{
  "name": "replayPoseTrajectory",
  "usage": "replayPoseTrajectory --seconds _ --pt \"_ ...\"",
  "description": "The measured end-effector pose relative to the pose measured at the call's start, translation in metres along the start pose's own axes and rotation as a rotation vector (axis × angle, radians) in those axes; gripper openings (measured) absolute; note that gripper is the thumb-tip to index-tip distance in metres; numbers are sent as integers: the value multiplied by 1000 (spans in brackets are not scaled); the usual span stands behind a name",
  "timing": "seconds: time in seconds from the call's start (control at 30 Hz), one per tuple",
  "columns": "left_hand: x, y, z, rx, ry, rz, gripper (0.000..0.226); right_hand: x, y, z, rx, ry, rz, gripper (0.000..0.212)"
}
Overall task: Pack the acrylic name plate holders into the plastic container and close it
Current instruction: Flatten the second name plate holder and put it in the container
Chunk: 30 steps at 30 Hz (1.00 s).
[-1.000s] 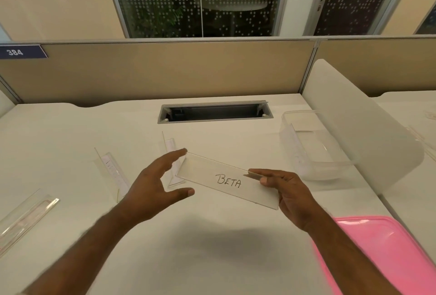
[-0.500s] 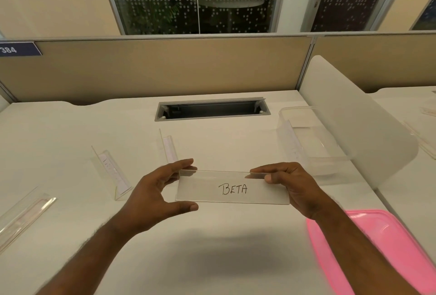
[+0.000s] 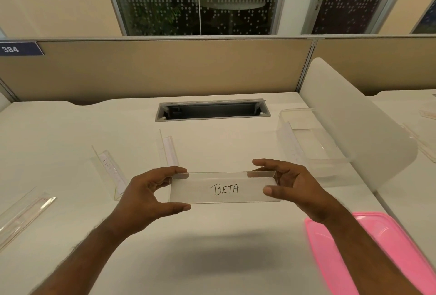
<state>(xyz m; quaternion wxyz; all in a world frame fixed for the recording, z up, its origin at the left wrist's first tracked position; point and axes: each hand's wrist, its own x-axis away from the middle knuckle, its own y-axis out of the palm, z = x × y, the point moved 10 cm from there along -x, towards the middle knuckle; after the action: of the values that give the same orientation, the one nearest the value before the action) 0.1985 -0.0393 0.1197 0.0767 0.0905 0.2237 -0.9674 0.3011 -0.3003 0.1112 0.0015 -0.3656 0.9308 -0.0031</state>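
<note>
I hold a clear acrylic name plate holder [image 3: 224, 188] marked "BETA" level above the desk. My left hand [image 3: 146, 198] pinches its left end and my right hand [image 3: 292, 188] pinches its right end. The clear plastic container [image 3: 306, 139] stands open at the right, beside the frosted divider, with one holder leaning inside its left wall. Its pink lid [image 3: 377, 247] lies at the front right, partly under my right forearm. Three more holders rest on the desk: one [image 3: 168, 148] behind my left hand, one [image 3: 109, 172] further left, one [image 3: 26, 212] at the left edge.
A frosted divider panel [image 3: 354, 125] rises along the desk's right side, just behind the container. A cable slot [image 3: 212, 110] is cut into the desk at the back middle. Beige partition walls close off the back. More acrylic pieces [image 3: 424, 139] lie on the neighbouring desk.
The BETA holder went from tilted, held by the right hand alone, to level with both hands gripping its ends. It has shifted slightly toward me.
</note>
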Motion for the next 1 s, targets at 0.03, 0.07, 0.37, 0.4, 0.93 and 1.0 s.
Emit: replayPoseTrajectory --seconds 0.03,0.07,0.37,0.4,0.93,1.0 --pt "0 -1 -1 -4 -3 3 70 2 0 -1 22 -3 -13 60" --pt "0 -2 -1 -8 -4 4 70 4 0 -2 51 -7 -21 68" --pt "-4 2 -6 5 2 -10 69 9 -7 1 170 -14 8 75" --pt "-4 2 -6 9 3 -13 69 9 -9 1 168 -18 16 72" --pt "-15 25 -15 -28 -22 -53 69 14 -32 7 230 -38 65 65" --pt "-18 29 -15 -18 -19 -50 69 14 -37 8 229 -45 69 64"
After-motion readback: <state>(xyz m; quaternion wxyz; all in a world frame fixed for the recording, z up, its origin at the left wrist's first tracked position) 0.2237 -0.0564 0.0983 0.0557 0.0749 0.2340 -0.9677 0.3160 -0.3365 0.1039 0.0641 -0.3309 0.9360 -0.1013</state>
